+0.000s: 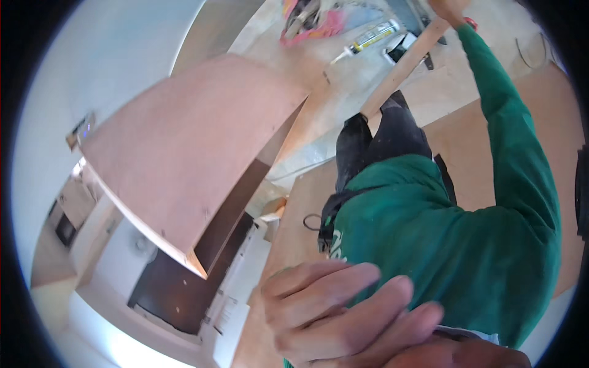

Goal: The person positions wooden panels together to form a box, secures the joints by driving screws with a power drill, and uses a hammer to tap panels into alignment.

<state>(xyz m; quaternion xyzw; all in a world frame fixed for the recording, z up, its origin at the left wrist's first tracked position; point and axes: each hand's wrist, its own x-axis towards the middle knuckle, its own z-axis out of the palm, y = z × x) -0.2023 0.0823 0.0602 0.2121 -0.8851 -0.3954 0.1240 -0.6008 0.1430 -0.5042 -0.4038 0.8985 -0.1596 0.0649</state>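
Observation:
My right arm, in a green sleeve, reaches away to the top right. At its end my right hand [449, 10] is closed around the upper end of a narrow wooden strip [408, 64], which slants down to my dark trouser legs. A small red thing [470, 23] shows at that wrist; its kind is unclear. Very close to the camera, at the bottom, my left hand [343, 313] is raised in front of my green top with its fingers curled. Whatever those fingers may hold is hidden.
On the left stands a large pinkish plywood box or cabinet [196, 147], one corner jutting toward me. A sealant cartridge [375, 35], a pink plastic bag [334, 23] with things inside, and a black-and-white object [399, 49] lie at the top. A brown board [463, 138] spreads behind me.

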